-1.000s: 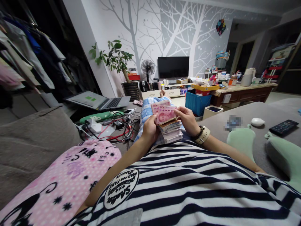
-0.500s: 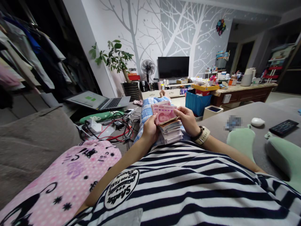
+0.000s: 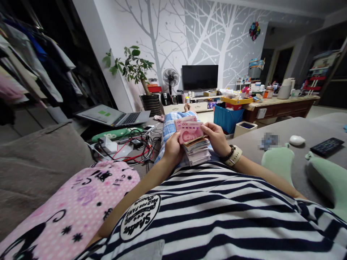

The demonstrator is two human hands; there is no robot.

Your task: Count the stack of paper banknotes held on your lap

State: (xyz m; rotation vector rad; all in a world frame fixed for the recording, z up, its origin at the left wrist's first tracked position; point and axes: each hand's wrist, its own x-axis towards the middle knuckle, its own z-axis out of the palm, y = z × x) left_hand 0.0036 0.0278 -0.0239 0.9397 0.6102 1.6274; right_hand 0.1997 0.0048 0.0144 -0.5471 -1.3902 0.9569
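Pink 100 banknotes (image 3: 190, 132) are held up between my two hands above my lap. My left hand (image 3: 172, 147) is closed on their left side, thumb on the front. My right hand (image 3: 216, 136) pinches the upper right edge of the front note, its fingers bent behind. Just below the pink notes is a thick stack of folded notes or papers (image 3: 197, 153) with layered, pale edges. It lies against my striped shirt (image 3: 217, 202); what supports it underneath is hidden. A beige watch (image 3: 234, 156) and a dark bead bracelet are on my right wrist.
Left of my legs lie tangled cables (image 3: 146, 144), a white power adapter (image 3: 108, 144) and an open laptop (image 3: 114, 117). A pink cat-print cushion (image 3: 89, 191) is by my left arm. To the right are green cushions (image 3: 279, 162), a white mouse-shaped object (image 3: 297, 140) and a remote (image 3: 326, 147).
The front pink note has shifted slightly to the right relative to the notes behind it, showing more of their left part. Both hands stay in nearly the same place.
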